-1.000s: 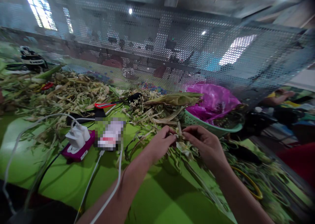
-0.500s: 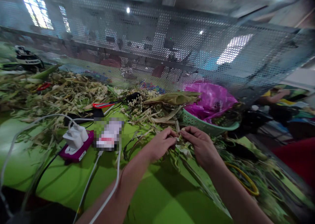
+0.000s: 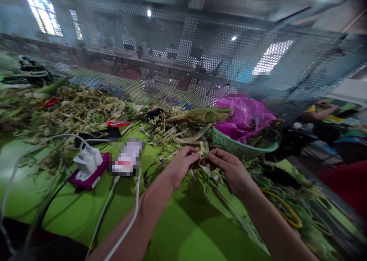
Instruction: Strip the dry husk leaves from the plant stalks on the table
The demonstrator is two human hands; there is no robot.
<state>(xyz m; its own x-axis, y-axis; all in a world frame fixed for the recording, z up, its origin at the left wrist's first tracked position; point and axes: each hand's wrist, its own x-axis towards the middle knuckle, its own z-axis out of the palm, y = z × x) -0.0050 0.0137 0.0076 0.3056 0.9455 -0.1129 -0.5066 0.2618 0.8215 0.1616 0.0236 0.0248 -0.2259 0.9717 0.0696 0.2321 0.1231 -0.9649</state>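
A small pale yellow-green piece of husk [image 3: 203, 152] is pinched between my hands above the green tabletop [image 3: 177, 219]. On its left side, my left hand [image 3: 183, 163] grips it with thumb and bent fingers. From the right, my right hand [image 3: 228, 165] has its thumb and index finger closed on the same piece. Loose husk strips [image 3: 208, 184] hang or lie right under the hands; I cannot tell which of them are joined to the held piece. A large dried husk leaf [image 3: 200, 115] lies just beyond.
A green basket [image 3: 243, 148] holds a purple plastic bag [image 3: 246, 117]. To the left are a phone [image 3: 127, 158] on a white cable, a purple power strip [image 3: 91, 180] with white chargers, and a red cutter knife [image 3: 120, 122]. Husk scraps [image 3: 86, 108] cover the back left, before a perforated metal screen [image 3: 160, 62].
Both hands have shifted slightly left, and their fingers have parted a little. More of the pale husk piece now shows upright between the fingertips.
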